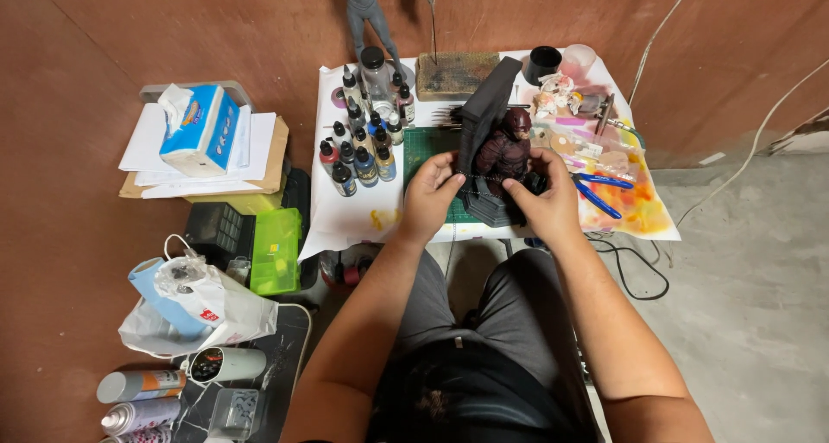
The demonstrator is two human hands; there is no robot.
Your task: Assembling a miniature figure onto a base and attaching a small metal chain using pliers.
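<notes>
I have both hands on a dark red figurine point(509, 149) that stands on its grey base in the middle of the small table point(345, 223), on a green cutting mat point(427, 149). My left hand point(429, 194) grips the near left side of the model, fingers curled against the tall dark grey wall piece point(488, 106) that rises just behind and left of the figure. My right hand point(544, 197) clasps the near right side of the base, thumb up by the figure's flank. A thin chain or beaded wire seems to run between my fingertips across the front, though it is too fine to be sure.

Left of the mat stands a cluster of paint dropper bottles point(358, 154). Right of my right hand lie blue-handled pliers point(600, 193) on paint-stained paper point(639, 210). At the far edge sit a textured rectangular block point(456, 73) and a black cup point(543, 63). Well apart on the left, a blue tissue box point(201, 130) rests on stacked papers, with a green plastic case point(276, 250) nearer.
</notes>
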